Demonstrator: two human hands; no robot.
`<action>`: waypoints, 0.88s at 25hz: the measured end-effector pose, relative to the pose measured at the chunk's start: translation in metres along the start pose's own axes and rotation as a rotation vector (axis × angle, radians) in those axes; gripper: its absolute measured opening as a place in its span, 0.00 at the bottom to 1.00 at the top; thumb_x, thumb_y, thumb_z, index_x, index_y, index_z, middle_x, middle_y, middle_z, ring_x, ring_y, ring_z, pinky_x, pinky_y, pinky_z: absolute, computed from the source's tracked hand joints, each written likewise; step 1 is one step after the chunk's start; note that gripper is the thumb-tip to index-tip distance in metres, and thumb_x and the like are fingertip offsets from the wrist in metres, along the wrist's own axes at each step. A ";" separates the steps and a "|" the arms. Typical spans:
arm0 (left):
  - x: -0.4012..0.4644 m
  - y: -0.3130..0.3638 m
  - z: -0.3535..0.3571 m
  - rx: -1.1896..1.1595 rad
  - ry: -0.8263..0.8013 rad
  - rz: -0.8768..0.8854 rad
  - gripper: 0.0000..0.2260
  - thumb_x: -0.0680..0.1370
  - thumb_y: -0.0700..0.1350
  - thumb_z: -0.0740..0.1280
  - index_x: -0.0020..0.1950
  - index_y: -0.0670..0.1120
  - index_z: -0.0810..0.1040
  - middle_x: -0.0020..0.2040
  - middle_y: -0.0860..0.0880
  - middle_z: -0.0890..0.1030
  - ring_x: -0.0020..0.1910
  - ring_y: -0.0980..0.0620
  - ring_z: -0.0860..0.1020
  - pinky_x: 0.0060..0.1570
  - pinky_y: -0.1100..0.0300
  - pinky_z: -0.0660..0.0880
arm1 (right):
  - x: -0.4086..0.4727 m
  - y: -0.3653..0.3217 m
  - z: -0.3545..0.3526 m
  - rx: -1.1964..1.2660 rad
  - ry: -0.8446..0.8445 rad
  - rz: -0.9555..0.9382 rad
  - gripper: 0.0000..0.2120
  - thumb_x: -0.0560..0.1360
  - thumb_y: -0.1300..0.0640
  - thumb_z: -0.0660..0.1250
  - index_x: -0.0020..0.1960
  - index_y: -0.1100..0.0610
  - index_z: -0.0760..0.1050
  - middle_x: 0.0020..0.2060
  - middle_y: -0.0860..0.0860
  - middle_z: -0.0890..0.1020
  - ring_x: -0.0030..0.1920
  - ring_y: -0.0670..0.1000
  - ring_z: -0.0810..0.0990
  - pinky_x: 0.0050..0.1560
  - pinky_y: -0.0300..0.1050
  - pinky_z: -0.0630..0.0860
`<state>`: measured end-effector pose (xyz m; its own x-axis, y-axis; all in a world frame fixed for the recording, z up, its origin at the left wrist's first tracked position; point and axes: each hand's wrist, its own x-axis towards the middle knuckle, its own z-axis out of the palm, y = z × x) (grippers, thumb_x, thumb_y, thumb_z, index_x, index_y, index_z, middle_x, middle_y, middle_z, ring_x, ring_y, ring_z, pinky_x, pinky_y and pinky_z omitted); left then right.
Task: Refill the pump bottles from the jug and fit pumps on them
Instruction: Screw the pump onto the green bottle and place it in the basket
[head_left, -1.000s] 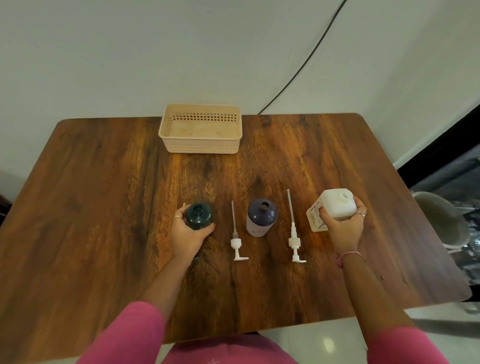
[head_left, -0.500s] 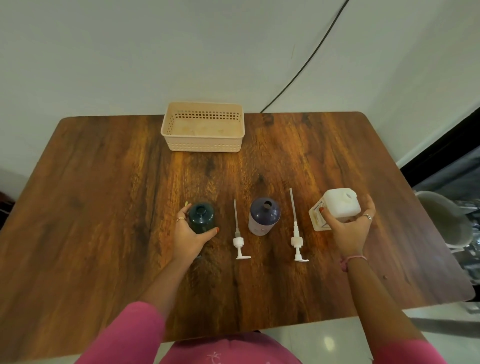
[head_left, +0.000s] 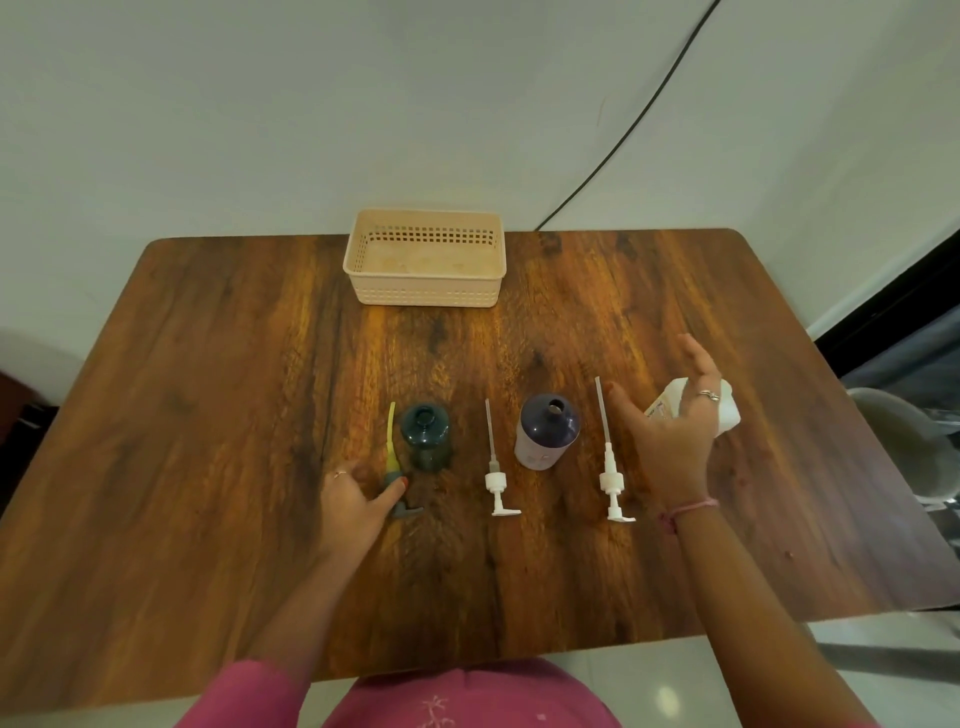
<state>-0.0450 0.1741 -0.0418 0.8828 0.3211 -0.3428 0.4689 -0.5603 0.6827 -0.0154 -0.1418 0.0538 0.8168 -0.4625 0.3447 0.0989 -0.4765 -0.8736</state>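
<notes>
A dark green bottle (head_left: 425, 434) and a purple bottle (head_left: 546, 432) stand uncapped in the middle of the wooden table (head_left: 208, 415). Two white pumps (head_left: 495, 480) (head_left: 610, 480) lie flat, one to the right of each bottle. A grey pump with a yellow tube (head_left: 392, 457) lies left of the green bottle. My left hand (head_left: 356, 506) rests on the table beside it, thumb touching the pump's collar. My right hand (head_left: 670, 447) hovers with fingers spread over the white jug (head_left: 730, 413), which it partly hides.
A beige slotted basket (head_left: 423, 260) sits at the table's far edge, against the wall. A black cable (head_left: 623, 130) runs down the wall behind it. A pale chair (head_left: 893, 436) stands off the table's right side.
My left hand let go of the green bottle and drew back, uncovering the grey pump. My right hand released the jug and lifted with fingers spread.
</notes>
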 end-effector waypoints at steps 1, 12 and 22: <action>0.000 0.001 0.001 -0.006 -0.030 -0.039 0.25 0.73 0.53 0.72 0.63 0.41 0.74 0.58 0.44 0.76 0.56 0.47 0.75 0.57 0.50 0.74 | -0.004 -0.005 0.010 0.009 -0.028 -0.042 0.34 0.67 0.55 0.77 0.68 0.57 0.65 0.66 0.52 0.71 0.67 0.47 0.68 0.68 0.40 0.66; 0.010 0.002 0.001 -0.221 -0.162 -0.228 0.17 0.75 0.49 0.70 0.60 0.42 0.76 0.54 0.45 0.79 0.49 0.49 0.79 0.54 0.49 0.78 | -0.054 -0.045 0.095 -0.016 -0.565 -0.254 0.24 0.74 0.63 0.69 0.67 0.56 0.68 0.64 0.50 0.73 0.66 0.45 0.70 0.67 0.39 0.68; -0.037 0.083 -0.081 -0.646 -0.289 -0.023 0.13 0.72 0.47 0.73 0.53 0.44 0.77 0.48 0.45 0.82 0.47 0.49 0.82 0.45 0.59 0.78 | -0.052 -0.067 0.126 -0.230 -0.771 -0.935 0.25 0.72 0.57 0.72 0.67 0.54 0.69 0.63 0.52 0.76 0.57 0.52 0.78 0.53 0.46 0.76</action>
<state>-0.0412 0.1775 0.0804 0.8866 0.0622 -0.4583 0.4568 0.0382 0.8888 0.0070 0.0086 0.0509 0.6149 0.6516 0.4442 0.7869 -0.5434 -0.2923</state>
